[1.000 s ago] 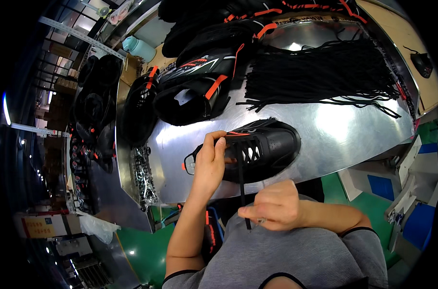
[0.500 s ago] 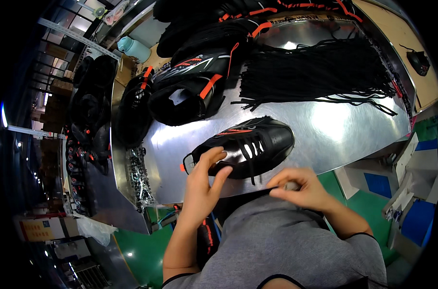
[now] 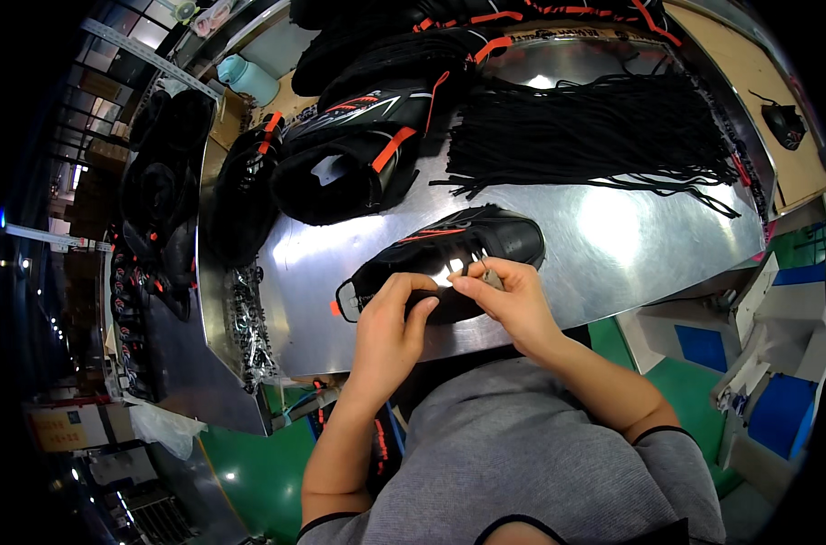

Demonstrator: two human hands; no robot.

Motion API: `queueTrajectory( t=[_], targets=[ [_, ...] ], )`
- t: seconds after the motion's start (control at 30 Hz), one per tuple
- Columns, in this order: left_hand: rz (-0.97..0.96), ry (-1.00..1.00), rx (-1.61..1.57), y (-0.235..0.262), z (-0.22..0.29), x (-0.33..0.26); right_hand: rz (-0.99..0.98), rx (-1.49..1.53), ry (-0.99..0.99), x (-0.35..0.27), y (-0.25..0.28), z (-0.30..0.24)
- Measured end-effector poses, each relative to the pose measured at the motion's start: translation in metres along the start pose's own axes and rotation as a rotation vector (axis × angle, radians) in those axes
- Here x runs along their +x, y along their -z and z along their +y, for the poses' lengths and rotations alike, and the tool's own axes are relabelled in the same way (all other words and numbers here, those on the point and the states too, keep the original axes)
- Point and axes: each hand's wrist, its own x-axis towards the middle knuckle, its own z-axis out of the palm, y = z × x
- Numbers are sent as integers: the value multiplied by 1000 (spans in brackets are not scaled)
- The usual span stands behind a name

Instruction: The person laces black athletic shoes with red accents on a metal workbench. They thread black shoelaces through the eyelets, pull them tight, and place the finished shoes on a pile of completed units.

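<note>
A black sneaker with orange and grey side stripes lies on the metal table in front of me, toe to the right. My left hand is at its collar, fingers curved and thumb apart, with nothing seen between them. Over the lacing area, my right hand pinches a black shoelace between thumb and fingertips. A small greyish object, too covered to name, is tucked in the same hand. The fingers hide part of the lacing and the near side of the shoe.
Behind the sneaker lies a wide bundle of black shoelaces on the metal table. More black sneakers with orange heel tabs stand at the back left. A light blue jug sits beyond them; one small shoe rests far right.
My right hand has moved up and left, from beside the sneaker to its lacing area. My left hand stays at the collar.
</note>
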Motion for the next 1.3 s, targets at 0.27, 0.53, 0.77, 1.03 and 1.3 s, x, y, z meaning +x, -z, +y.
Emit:
queueTrajectory(
  t=[0.27,0.53,0.77,1.03,1.3],
  targets=[
    [102,-38,104,-15,1,0,98,-46,125,2,-11,16],
    [175,-122,163,-19,-6,-1,-43,-410,87,-32,3,1],
    [173,-193,138,-21,-13,-2,-112,-507,-19,-24,8,-7],
    [158,-393,182,-30,-10,-16,-65,-464,-111,-7,-7,-4],
    [-145,5,-56,-7,3,-9,10,-648,149,4,49,-72]
  ],
)
